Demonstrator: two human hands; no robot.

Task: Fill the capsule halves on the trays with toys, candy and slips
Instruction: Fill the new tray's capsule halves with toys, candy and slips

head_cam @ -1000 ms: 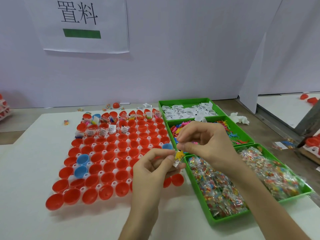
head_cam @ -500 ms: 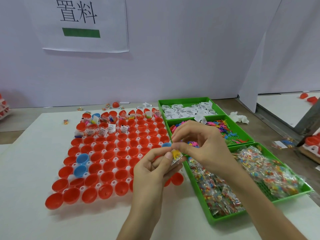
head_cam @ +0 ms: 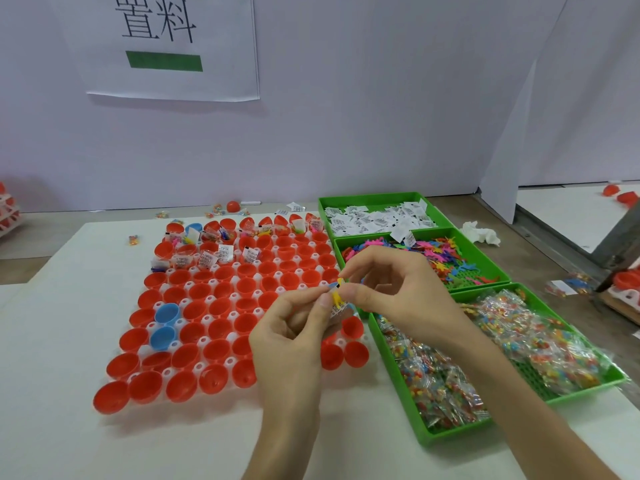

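In the head view, you are holding your left hand (head_cam: 294, 327) and right hand (head_cam: 398, 296) together at the middle of the frame, just over the lower right corner of the white tray (head_cam: 210, 300). Your left thumb and curled fingers are pinching a small yellow toy (head_cam: 336, 294), with a printed slip (head_cam: 338, 310) tucked just below it. Your right thumb and forefinger are pinching the same toy from the right, and your other right fingers are hanging loosely curled. The toy's long axis is standing roughly upright between the two pinches. The red capsule halves (head_cam: 221, 329) waiting to be filled are lying to the left of your hands and below them, and the ones already carrying slips and toys are sitting in the far rows, towards the upper left of the tray. Your left hand is lying nearer those open cups, so it looks better placed for the drop. The green bins of slips (head_cam: 381, 197), toys (head_cam: 486, 252) and candy (head_cam: 446, 436) are running down the right side, on your right hand's side, handy for the next pick
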